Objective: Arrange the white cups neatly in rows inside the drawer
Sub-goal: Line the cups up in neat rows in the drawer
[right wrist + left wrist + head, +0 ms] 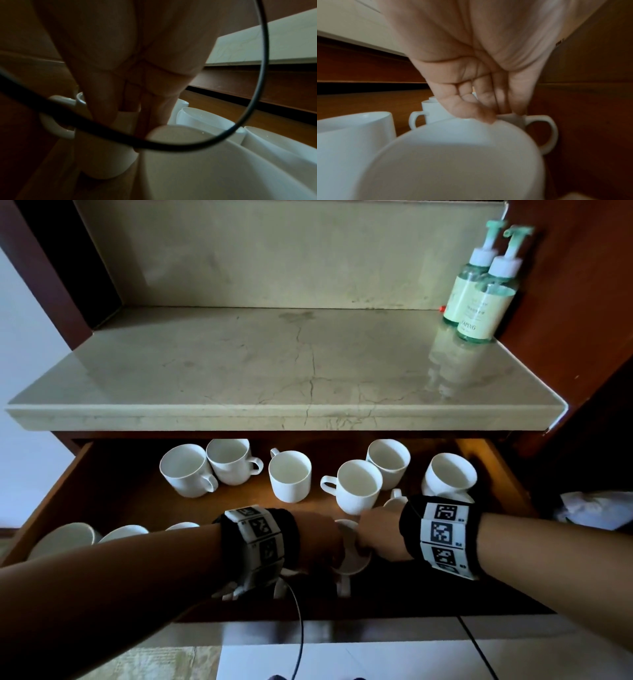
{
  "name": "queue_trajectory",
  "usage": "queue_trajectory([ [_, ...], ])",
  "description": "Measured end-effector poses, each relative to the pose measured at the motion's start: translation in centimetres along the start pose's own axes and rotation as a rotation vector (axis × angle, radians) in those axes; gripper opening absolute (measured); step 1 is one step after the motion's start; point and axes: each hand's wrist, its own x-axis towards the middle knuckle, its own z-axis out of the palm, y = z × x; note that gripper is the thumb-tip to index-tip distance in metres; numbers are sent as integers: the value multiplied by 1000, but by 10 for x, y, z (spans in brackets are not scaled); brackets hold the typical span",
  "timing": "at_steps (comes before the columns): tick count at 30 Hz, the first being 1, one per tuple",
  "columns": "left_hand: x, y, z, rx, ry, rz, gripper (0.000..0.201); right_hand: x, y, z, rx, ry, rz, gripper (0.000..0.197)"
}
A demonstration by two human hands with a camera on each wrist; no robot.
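we see both hands down in the open wooden drawer [113, 494], meeting over the near middle. the left hand [318, 542] has its fingers pointing downward; in the left wrist view its fingertips [481, 115] come together on the rim of a white cup [453, 159] that fills the near part of that view, pinching the rim. the right hand [380, 535] reaches in from the right, and in its own wrist view the fingers [106, 102] run down over the rim of a second white cup [102, 155], whose handle sticks out to the left; they seem to clasp its wall, though a black cable [257, 94] loops across the lens and the view is dim. in the head view a cup [349, 553] sits between the two hands, partly hidden by them.

farther back in the drawer, six more white cups stand loosely scattered: a pair [209, 467] touching at far left, one alone [290, 475] in the middle, two [373, 477] close together to the right, and one [448, 474] at far right. more rims [89, 535] show at near left beside the left forearm.

on the marble counter [239, 364] above, two green pump bottles [479, 296] stand at far right.
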Motion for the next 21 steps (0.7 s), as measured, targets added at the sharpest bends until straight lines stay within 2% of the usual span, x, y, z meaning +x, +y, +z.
queue_trajectory([
  [3, -9, -16, 4, 84, 68, 78, 30, 0, 0, 1, 48, 37, -52, 32],
  [9, -17, -37, 6, -20, 237, 145, 27, -5, -2, 2, 202, 127, -127, 31],
  [15, -18, -34, 10, -53, 323, 109, 32, -2, -2, 0, 140, 63, -132, 35],
  [21, -18, -30, 8, 45, 219, 23, 32, -4, 0, -2, 141, 85, -80, 36],
])
